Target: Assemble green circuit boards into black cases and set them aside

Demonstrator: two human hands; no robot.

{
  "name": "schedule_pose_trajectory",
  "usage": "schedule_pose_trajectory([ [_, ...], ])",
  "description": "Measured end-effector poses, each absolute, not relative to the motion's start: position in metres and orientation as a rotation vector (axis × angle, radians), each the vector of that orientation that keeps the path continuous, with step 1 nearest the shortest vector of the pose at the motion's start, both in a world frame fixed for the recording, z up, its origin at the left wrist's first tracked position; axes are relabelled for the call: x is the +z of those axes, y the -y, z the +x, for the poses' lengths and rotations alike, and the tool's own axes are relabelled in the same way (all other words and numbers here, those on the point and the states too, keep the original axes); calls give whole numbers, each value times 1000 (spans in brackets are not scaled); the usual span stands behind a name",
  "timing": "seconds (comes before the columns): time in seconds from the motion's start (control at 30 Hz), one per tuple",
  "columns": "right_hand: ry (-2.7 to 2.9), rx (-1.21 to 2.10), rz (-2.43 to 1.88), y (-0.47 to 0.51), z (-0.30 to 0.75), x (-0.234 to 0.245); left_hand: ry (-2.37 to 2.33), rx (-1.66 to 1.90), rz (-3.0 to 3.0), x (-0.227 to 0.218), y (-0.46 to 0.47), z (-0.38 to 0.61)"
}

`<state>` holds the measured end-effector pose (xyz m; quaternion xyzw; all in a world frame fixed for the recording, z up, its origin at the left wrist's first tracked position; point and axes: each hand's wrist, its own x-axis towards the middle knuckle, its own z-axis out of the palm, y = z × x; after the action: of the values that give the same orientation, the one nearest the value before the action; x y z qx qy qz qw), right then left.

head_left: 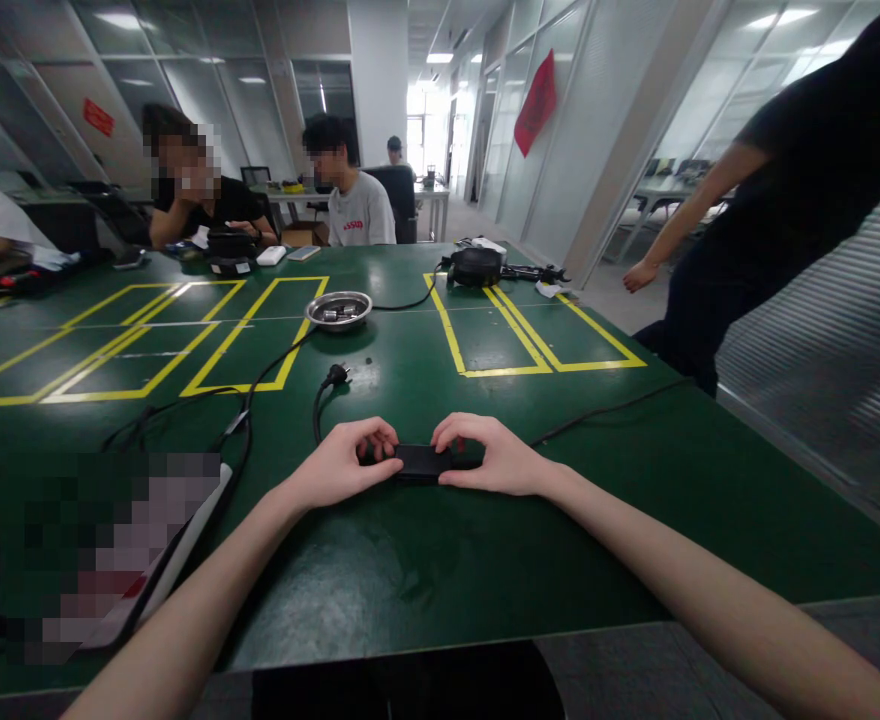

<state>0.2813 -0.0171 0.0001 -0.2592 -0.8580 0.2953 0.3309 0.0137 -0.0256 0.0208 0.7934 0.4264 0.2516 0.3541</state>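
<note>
A black power adapter [423,462] rests on the green table in front of me, held at both ends. My left hand [350,460] is closed on its left end, thumb in front and fingers curled behind. At the right end, my right hand [489,456] pinches it the same way. A cord with a black plug [338,375] comes out past my left hand, its prongs pointing away to the right. On the other side, a thin black cable [605,408] runs from behind my right hand toward the table's right edge.
A metal bowl [339,311] with small metal parts stands ahead. Yellow tape outlines [504,371] mark the table [410,580]. Black gear [477,266] lies at the far edge, a blurred flat object [121,560] at left. People sit opposite; one person [770,190] stands at right.
</note>
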Motion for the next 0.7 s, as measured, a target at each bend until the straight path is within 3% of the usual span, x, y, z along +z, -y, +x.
schedule_pose_trajectory([
  [0.27,2286,731,-637,18,280,1,-1065,568,2225,20,25,13],
  [0.7,2345,855,-947,21,278,7,-1009,452,2412,19,28,13],
])
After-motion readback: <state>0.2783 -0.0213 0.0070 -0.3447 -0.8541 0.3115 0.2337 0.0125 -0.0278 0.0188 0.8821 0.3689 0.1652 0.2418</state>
